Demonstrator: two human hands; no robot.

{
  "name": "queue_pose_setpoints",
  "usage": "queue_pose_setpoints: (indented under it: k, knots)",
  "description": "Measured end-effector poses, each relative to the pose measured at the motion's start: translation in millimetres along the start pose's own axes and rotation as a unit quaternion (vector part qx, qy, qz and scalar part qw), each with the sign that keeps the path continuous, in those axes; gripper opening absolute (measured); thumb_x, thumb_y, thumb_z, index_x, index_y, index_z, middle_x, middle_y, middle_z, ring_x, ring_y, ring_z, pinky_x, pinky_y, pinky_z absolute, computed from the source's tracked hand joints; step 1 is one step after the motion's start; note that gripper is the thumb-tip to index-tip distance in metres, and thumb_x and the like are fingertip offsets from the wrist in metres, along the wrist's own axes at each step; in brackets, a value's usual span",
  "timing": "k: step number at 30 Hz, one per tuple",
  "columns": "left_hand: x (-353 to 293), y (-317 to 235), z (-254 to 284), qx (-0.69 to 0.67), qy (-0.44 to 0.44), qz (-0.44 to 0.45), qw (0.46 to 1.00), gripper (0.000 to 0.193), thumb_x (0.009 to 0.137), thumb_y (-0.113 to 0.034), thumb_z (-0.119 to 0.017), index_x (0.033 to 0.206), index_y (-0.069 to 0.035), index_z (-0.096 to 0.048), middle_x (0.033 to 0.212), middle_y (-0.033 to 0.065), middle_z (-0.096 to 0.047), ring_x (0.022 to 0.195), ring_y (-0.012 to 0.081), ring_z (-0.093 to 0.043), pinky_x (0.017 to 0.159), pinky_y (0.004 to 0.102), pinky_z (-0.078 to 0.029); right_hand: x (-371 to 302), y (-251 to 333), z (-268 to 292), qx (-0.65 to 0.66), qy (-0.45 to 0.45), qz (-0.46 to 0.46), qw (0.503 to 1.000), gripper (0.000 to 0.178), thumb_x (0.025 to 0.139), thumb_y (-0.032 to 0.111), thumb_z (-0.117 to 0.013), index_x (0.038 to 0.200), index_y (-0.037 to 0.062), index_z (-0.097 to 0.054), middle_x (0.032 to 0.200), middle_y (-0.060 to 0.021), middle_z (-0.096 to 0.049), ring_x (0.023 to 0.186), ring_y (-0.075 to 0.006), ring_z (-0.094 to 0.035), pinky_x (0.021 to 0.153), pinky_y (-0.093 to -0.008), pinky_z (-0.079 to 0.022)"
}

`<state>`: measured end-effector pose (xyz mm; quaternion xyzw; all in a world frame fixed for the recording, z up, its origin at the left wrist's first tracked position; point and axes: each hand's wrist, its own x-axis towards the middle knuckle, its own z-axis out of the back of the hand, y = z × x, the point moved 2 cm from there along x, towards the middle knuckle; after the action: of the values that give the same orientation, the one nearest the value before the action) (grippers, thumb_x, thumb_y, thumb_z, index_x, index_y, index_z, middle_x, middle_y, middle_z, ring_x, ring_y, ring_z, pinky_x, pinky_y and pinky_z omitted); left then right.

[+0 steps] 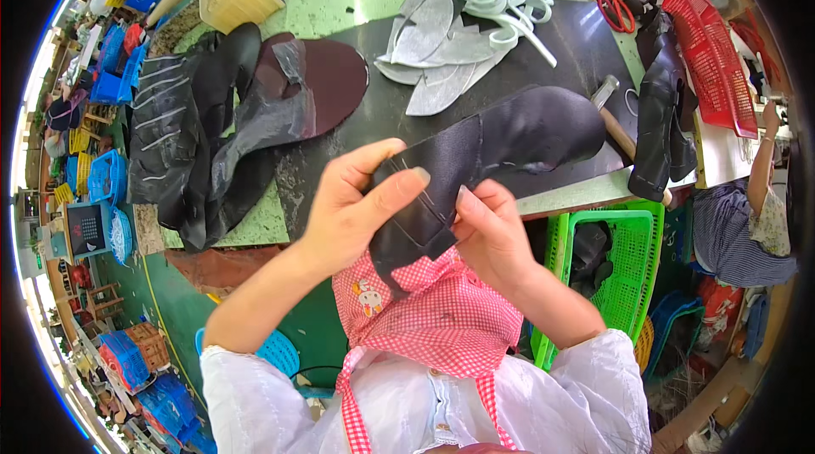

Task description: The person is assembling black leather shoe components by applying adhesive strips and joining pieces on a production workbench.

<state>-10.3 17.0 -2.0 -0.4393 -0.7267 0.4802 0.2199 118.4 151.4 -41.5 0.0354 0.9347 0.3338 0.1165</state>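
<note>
A black leather shoe upper (pixel 539 133) is held up over the near edge of the worktable, its rounded toe end pointing right. My left hand (pixel 361 203) grips its stitched left part, with the thumb pressed on top near the seam lines and the fingers behind. My right hand (pixel 494 229) pinches the lower edge near the middle, thumb against the leather; its other fingertips are partly hidden. Left of my hands lies a pile of black shoe uppers (pixel 191 114) with a dark maroon piece (pixel 335 84) on it. Beyond the held piece are grey-white cut shapes (pixel 446 42).
White strips (pixel 509 0) lie coiled at the back. A hammer (pixel 618 127), red scissors (pixel 613 8) and more black uppers (pixel 658 123) are at the right, beside a red basket (pixel 709 55). A green basket (pixel 628 276) stands below the table edge. Another person (pixel 739 233) is at far right.
</note>
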Motion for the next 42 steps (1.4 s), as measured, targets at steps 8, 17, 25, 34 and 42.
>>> queue_pose_setpoints:
  k: [8, 17, 25, 34, 42]
  knots:
    - [1, -18, -7, 0.027, -0.022, 0.04, 0.999, 0.018, 0.093, -0.001, -0.076, 0.11, 0.0, -0.07, 0.101, 0.0001, -0.073, 0.089, 0.005, -0.066, 0.08, 0.023, -0.054, 7, 44, 1, 0.012, -0.036, 0.05, 0.998, 0.014, 0.106, 0.017, -0.061, 0.11, 0.0055, -0.068, 0.104, -0.0031, -0.072, 0.087, -0.0117, -0.07, 0.078, -0.0309, -0.059]
    - [9, -7, -24, -0.109, 0.01, -0.009, 0.994, 0.014, 0.092, 0.002, -0.076, 0.105, 0.0, -0.073, 0.098, 0.0031, -0.076, 0.086, 0.0056, -0.069, 0.075, 0.0208, -0.055, 16, 41, 2, 0.129, 0.074, -0.004, 0.989, 0.025, 0.105, 0.021, -0.063, 0.123, 0.004, -0.067, 0.112, -0.0041, -0.074, 0.095, -0.013, -0.071, 0.086, -0.0317, -0.059]
    - [18, -3, -32, 0.037, -0.105, -0.091, 0.99, 0.016, 0.098, -0.01, -0.074, 0.113, -0.004, -0.073, 0.095, -0.0036, -0.074, 0.08, -0.0009, -0.062, 0.068, 0.0184, -0.046, 2, 62, -19, -0.21, -0.03, 0.211, 0.954, 0.025, 0.094, 0.0, -0.074, 0.117, -0.0008, -0.064, 0.109, -0.0032, -0.071, 0.099, -0.0076, -0.066, 0.09, -0.0273, -0.054]
    - [61, -19, -40, -0.023, -0.035, 0.074, 0.996, 0.025, 0.101, -0.021, -0.07, 0.114, 0.0, -0.072, 0.108, 0.0089, -0.077, 0.094, 0.0131, -0.073, 0.086, 0.0303, -0.059, -10, 72, -4, -0.385, -0.092, 0.196, 0.897, 0.02, 0.101, 0.015, -0.07, 0.108, -0.0031, -0.064, 0.085, -0.0078, -0.07, 0.078, -0.0043, -0.058, 0.068, -0.0276, -0.05]
    - [152, -38, -124, 0.113, 0.068, -0.073, 0.989, 0.027, 0.1, -0.018, -0.069, 0.123, -0.002, -0.066, 0.108, 0.0067, -0.075, 0.095, 0.015, -0.073, 0.083, 0.0322, -0.059, -77, 149, 34, -0.686, -0.201, 0.297, 0.633, 0.029, 0.093, 0.022, -0.078, 0.088, -0.0004, -0.061, 0.069, -0.0187, -0.056, 0.058, -0.0324, -0.045, 0.057, -0.0371, -0.046]
